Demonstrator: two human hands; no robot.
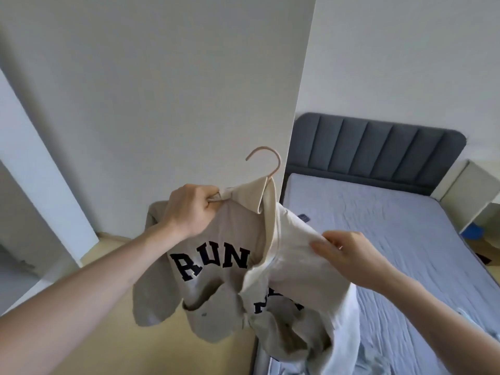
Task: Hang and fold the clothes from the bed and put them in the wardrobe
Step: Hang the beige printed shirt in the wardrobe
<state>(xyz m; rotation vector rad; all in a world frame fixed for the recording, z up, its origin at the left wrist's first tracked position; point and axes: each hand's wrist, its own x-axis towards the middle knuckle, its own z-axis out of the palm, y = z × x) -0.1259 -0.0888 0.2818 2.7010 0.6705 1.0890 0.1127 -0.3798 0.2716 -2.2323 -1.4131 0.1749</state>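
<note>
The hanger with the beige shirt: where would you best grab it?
By the bare hook, from above: it sticks up free of the beige shirt, while the left hand already grips one shoulder and cloth hides the rest.

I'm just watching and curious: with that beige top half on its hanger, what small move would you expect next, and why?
Probably the right hand pulls its pinched side of the beige top up over the hanger. The left hand already grips the hanger's other end inside the collar, but the right half sags low and bunched.
</note>
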